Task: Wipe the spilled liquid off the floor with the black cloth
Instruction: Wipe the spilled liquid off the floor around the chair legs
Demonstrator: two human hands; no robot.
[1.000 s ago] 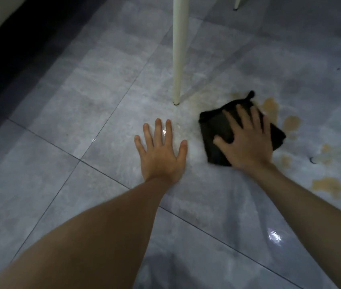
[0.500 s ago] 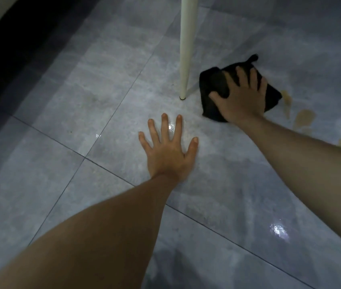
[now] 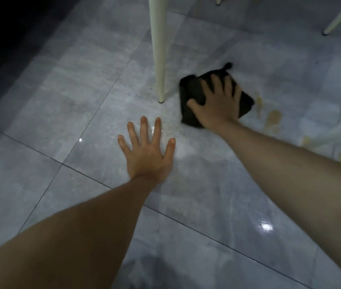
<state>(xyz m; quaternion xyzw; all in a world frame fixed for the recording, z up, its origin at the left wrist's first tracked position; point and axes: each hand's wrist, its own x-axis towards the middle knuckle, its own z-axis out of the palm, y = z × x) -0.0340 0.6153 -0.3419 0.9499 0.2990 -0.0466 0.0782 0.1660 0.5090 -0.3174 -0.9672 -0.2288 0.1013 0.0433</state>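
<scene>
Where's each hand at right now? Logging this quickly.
Left hand: open, flat on the floor, holding nothing.
Right hand: open, pressing the black cloth down.

Right hand (image 3: 217, 105) is smeared w/ motion blur and hides most of the black cloth (image 3: 192, 90). Chair leg (image 3: 158, 49) is cut off by the top edge, another leg (image 3: 340, 17) by the corner. Spilled liquid (image 3: 272, 117) partly runs under the forearm.
</scene>
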